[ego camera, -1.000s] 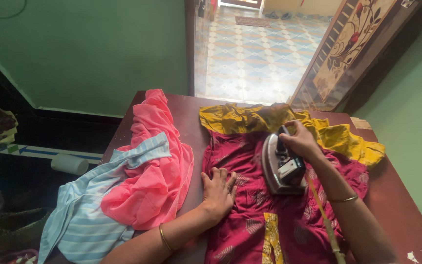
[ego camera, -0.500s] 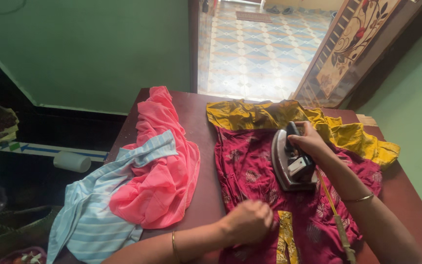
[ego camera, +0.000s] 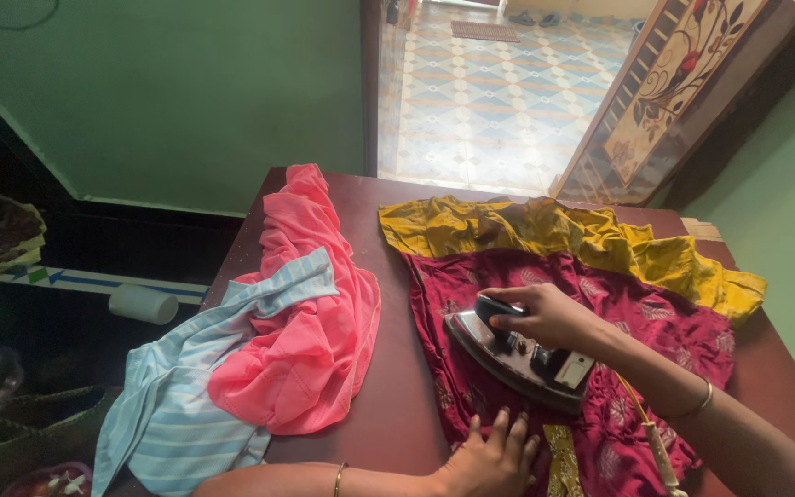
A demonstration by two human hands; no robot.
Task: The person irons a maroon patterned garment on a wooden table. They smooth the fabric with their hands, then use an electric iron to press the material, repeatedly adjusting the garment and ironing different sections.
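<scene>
a room in a home is shown, used for ironing clothes. a dark brown table (ego camera: pixel 397 405) is set against plain green walls (ego camera: pixel 177 92), and garments are spread and heaped on it: a maroon dress (ego camera: pixel 600 313), a yellow cloth (ego camera: pixel 526 230), a pink cloth (ego camera: pixel 315 276) and a striped blue cloth (ego camera: pixel 177 405). an iron (ego camera: pixel 517 354) is seen on the dress. beyond an open carved wooden door (ego camera: pixel 664 83), a patterned tiled floor (ego camera: pixel 499 101) with a doormat (ego camera: pixel 485 30) is visible.
</scene>
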